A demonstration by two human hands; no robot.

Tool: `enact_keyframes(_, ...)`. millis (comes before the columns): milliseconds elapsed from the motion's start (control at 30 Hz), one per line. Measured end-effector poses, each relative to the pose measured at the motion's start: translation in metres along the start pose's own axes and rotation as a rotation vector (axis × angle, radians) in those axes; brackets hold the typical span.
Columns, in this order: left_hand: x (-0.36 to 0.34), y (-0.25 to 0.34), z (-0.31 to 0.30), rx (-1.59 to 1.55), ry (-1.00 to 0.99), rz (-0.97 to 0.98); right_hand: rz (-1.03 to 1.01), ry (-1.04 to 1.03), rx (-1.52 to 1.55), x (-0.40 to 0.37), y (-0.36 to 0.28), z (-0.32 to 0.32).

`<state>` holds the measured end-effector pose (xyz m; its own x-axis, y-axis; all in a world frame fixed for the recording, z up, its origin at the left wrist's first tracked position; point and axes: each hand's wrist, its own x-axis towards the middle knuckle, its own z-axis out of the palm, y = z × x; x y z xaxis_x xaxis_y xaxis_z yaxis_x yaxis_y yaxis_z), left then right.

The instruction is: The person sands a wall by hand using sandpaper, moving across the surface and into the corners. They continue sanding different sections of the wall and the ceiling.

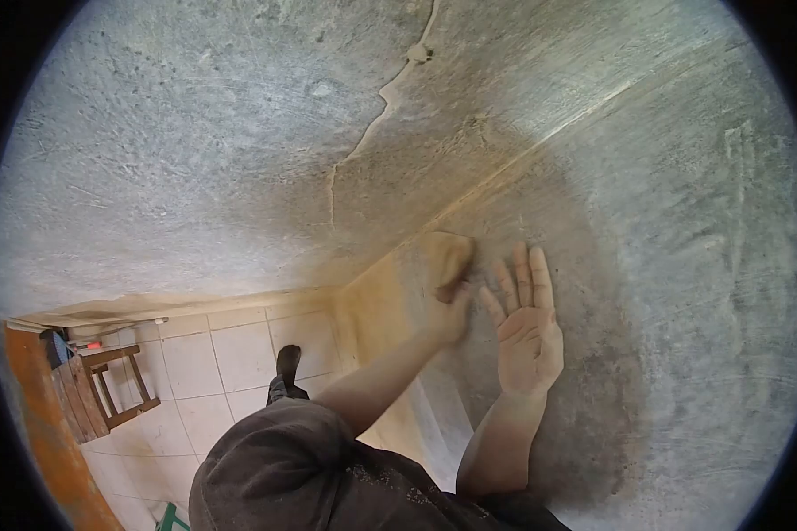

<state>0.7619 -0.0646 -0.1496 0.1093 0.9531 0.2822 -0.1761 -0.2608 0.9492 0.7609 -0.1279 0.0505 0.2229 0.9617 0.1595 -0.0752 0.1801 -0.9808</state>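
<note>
My left hand (454,311), smeared by motion, reaches up to the grey plastered wall (593,292). Its fingers grip a bent tan sheet (450,255) with a darker brown underside, which looks like sandpaper. The sheet overlaps the wall close to the corner; the blur hides the exact finger positions. To the right, my right hand (527,332) is open, palm turned towards me and fingers stretched upward. Nothing lies in that palm, and the wall is right behind it.
Another rough grey wall (221,142) has a crack (385,102) running down it. Below is a white tiled floor (230,354), with a wooden stool (106,394) at the left. An orange surface (49,425) borders it, and a green object (171,516) shows at the bottom.
</note>
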Motion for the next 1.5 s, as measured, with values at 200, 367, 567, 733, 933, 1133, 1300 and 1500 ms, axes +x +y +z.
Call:
enact_keyframes(200,0.018,-0.045,-0.014,-0.037,0.175,-0.304,0.076,0.034,-0.081,0.003,0.023,-0.003)
enact_keyframes(367,0.011,0.045,-0.007,0.022,0.005,0.107,-0.093,-0.040,0.040,-0.010,0.003,-0.007)
enact_keyframes(567,-0.002,-0.083,-0.019,-0.048,-0.023,-0.318,-0.064,-0.027,-0.153,-0.017,0.010,-0.009)
enact_keyframes(733,0.007,-0.016,-0.012,0.033,0.027,-0.351,-0.068,-0.039,-0.174,-0.014,0.016,-0.012)
enact_keyframes(933,0.003,-0.011,-0.026,0.064,-0.048,0.061,-0.047,-0.018,-0.218,-0.016,0.005,-0.006)
enact_keyframes(1133,0.010,-0.069,-0.001,-0.133,0.166,-0.352,-0.048,-0.020,-0.262,-0.032,-0.003,-0.010)
enact_keyframes(1300,0.004,0.024,-0.016,-0.010,0.005,-0.075,-0.040,-0.013,-0.273,-0.032,0.000,-0.012)
enact_keyframes(1500,-0.001,-0.078,-0.006,-0.150,-0.088,-0.479,-0.140,0.080,-0.355,-0.044,-0.028,-0.001)
